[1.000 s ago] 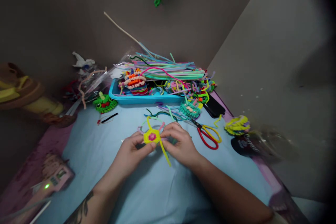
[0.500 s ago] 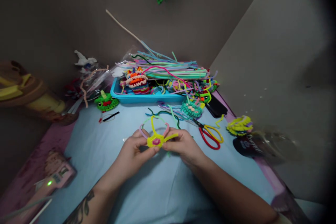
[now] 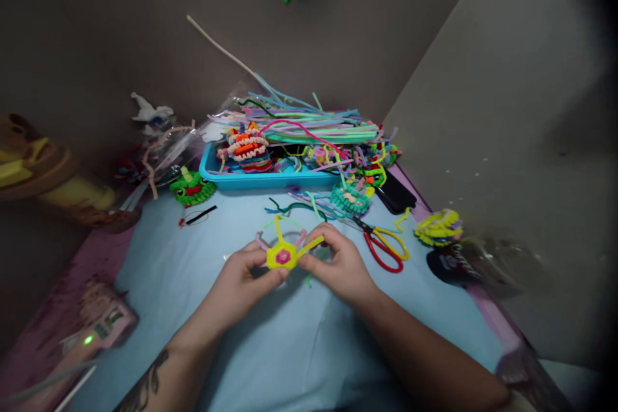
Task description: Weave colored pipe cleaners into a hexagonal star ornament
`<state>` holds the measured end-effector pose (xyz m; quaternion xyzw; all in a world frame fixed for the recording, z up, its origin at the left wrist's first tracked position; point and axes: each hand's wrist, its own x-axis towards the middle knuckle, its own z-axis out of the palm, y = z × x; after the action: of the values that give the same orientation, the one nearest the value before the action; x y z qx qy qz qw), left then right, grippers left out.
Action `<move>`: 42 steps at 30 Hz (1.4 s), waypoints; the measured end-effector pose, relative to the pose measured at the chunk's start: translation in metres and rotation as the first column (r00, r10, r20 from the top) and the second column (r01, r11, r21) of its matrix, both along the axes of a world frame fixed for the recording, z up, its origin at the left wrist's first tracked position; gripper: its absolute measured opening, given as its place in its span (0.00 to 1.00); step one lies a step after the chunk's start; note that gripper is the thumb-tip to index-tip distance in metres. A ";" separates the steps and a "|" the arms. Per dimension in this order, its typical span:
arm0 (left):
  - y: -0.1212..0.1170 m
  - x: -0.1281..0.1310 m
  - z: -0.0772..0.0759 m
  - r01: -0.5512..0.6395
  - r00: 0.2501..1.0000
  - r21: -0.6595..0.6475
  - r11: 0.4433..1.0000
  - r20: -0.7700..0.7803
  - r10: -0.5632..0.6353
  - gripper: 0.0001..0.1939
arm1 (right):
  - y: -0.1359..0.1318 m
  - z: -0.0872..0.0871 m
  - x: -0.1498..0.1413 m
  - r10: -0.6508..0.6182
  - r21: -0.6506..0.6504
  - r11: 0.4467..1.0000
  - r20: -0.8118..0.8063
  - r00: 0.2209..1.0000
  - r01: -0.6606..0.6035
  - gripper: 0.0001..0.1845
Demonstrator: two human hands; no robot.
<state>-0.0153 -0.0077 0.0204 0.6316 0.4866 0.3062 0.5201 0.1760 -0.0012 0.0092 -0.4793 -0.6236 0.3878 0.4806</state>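
Yellow strand: swung upward | left hand: still pinching yellow-pink piece

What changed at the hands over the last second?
The loose yellow strip swung up: it pointed down and right in view, now up and right. The left hand and right hand kept hold of the yellow piece; scissors and blue tray stayed put.

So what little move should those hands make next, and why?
Perhaps bend the slanting yellow strand inward with the right hand: it juts out from the yellow-and-pink piece near that hand, while the left hand holds the opposite side.
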 end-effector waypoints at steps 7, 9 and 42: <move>0.000 -0.001 0.003 0.060 0.998 0.008 0.998 0.026 -0.060 0.09 | 0.002 0.000 0.007 0.137 -0.017 0.990 -0.026 0.990 -0.138 0.03; 0.000 -0.002 0.003 0.084 0.996 0.015 0.996 0.018 -0.084 0.09 | 0.003 -0.001 0.007 0.140 -0.035 0.989 -0.040 0.989 -0.141 0.05; -0.016 0.017 -0.022 -0.178 0.938 0.523 0.833 -0.165 0.305 0.21 | 0.003 -0.019 -0.012 -0.177 -0.072 0.983 -0.081 0.981 0.171 0.09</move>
<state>0.0013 -0.0236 -0.0013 0.7100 0.5264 0.4061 0.2320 0.1643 0.0022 -0.0097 -0.5300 -0.5449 0.3849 0.5235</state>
